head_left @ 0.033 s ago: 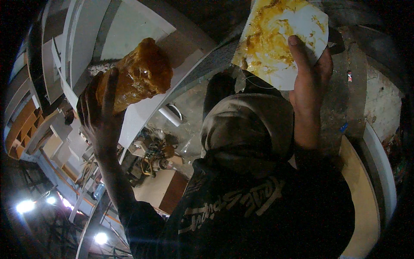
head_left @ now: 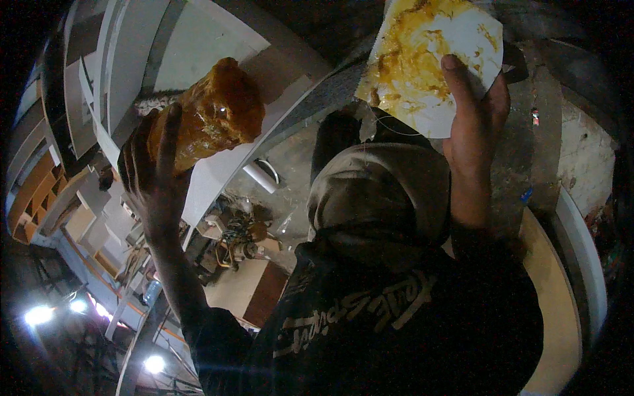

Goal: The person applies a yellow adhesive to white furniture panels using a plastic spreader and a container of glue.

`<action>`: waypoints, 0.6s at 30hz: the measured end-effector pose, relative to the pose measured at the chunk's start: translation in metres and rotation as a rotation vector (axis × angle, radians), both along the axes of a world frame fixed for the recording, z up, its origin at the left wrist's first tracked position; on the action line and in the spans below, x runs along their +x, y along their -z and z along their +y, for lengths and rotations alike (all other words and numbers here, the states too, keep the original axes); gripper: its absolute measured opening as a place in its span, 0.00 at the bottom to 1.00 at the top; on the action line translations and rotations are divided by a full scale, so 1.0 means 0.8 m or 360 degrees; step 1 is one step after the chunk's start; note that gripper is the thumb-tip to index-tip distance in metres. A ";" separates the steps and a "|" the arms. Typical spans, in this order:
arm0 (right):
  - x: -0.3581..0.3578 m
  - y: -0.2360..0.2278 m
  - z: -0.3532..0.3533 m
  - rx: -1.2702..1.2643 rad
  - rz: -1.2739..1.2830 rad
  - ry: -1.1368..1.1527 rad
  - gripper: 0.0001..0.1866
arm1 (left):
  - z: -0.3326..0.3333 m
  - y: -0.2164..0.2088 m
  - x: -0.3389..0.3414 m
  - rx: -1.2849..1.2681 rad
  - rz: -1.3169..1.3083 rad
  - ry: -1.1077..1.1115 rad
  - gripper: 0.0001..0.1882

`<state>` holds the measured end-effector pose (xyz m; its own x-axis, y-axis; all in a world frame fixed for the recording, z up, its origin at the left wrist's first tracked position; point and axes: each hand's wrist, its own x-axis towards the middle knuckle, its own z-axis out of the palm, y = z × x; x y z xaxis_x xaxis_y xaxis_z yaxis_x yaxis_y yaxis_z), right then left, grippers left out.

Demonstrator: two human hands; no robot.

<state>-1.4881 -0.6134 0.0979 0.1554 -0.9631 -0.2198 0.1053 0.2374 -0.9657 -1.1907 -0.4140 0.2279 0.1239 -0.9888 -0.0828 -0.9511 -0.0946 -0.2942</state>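
Observation:
My left hand [head_left: 146, 173] is raised on the left, fingers wrapped round the narrower end of a tub-like object [head_left: 228, 109] thickly coated in shiny amber glue. The coating hides what the object is made of. On the upper right, my right hand [head_left: 474, 119] grips a thin white spreader [head_left: 465, 33] with a finely toothed edge, its thumb lying on the face. Amber glue is smeared over much of that face. A thin strand [head_left: 403, 132] hangs below the spreader. Both hands are apart from each other.
Behind the tub lies a large pale panel [head_left: 205, 46]. A white tube [head_left: 262, 177] and a cluttered tool with a yellow frame [head_left: 231, 254] are on the floor. Boards [head_left: 551, 290] stand at the right. A wooden compartment shelf [head_left: 43, 195] and bright lamps [head_left: 39, 315] are far left.

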 end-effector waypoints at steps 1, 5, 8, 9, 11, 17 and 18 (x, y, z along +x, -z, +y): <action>0.001 0.000 0.001 0.0003 0.0010 0.0002 0.19 | 0.000 0.001 0.000 0.0001 0.0000 -0.0002 0.44; 0.002 0.000 0.002 0.0029 -0.0004 0.0019 0.20 | 0.003 0.003 0.002 0.0020 0.0012 -0.0032 0.45; 0.001 -0.001 0.002 0.0047 -0.0028 0.0003 0.19 | 0.004 0.004 0.002 0.0002 0.0037 -0.0017 0.45; 0.001 -0.002 0.002 0.0012 -0.0008 -0.0023 0.21 | 0.004 0.004 0.002 -0.0015 0.0045 0.0006 0.45; 0.000 -0.002 0.002 -0.0024 0.0012 -0.0052 0.22 | 0.006 0.004 0.001 -0.0012 0.0036 -0.0011 0.46; -0.001 -0.003 0.004 0.0068 -0.0002 -0.0051 0.22 | 0.008 0.006 -0.001 0.0003 0.0061 -0.0066 0.48; -0.001 -0.004 0.004 0.0044 0.0010 -0.0063 0.22 | 0.008 0.007 0.000 0.0014 0.0041 -0.0076 0.48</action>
